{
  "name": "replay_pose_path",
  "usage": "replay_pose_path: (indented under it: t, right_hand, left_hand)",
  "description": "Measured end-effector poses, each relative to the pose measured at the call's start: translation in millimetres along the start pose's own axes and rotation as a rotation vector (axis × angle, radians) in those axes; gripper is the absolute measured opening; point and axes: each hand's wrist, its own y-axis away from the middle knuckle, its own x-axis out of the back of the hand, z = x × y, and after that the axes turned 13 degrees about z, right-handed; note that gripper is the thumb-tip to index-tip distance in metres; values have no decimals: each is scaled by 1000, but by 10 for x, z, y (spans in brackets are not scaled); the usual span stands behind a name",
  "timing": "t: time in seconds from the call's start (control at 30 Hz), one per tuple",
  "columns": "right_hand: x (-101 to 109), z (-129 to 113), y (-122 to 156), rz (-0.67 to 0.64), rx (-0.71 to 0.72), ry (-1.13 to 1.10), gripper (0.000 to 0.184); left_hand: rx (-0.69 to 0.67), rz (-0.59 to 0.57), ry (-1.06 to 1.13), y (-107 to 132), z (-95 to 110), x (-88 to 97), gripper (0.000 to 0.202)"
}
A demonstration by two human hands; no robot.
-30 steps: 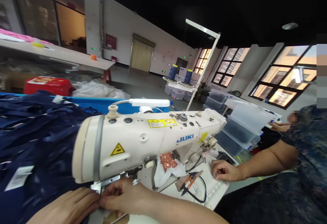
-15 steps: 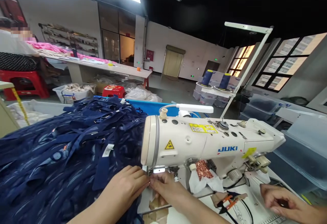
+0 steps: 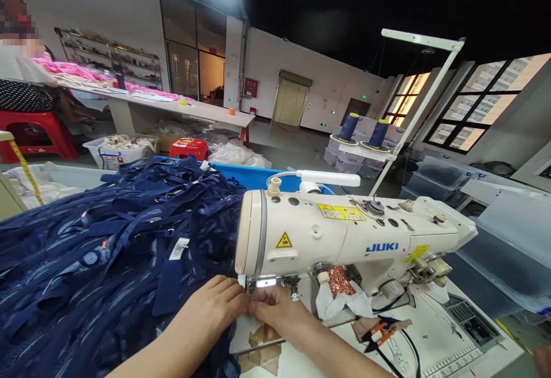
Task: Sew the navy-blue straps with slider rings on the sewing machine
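fingers [image 3: 259, 309] bunched together, sewing machine [image 3: 310, 234] above, navy fabric [image 3: 129, 251] beside

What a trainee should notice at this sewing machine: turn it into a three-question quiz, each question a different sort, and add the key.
1. Multiple choice. Apart from their yellow tops, what colour are the two thread spools?
A) white
B) dark blue
C) red

2. True or false. The left hand and the right hand are close together at the same end of the sewing machine.

3. Fill in the gap. The blue letters on the side of the machine spell ____.

Key: 1. B; 2. True; 3. JUKI
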Motion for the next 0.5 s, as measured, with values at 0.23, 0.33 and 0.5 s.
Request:
replay_pose_path:
  t: [0.23, 0.33, 0.5]
  right_hand:
    - [59, -60, 29, -28, -1, 114, 20]
    - [34, -55, 25, -35, -7, 175, 12]
    - [2, 26, -101, 155, 115, 361, 12]
  left_hand:
    - [29, -56, 8, -7, 16, 0, 12]
    - [39, -99, -5, -21, 24, 3, 13]
    - [196, -234, -7, -98, 53, 77, 14]
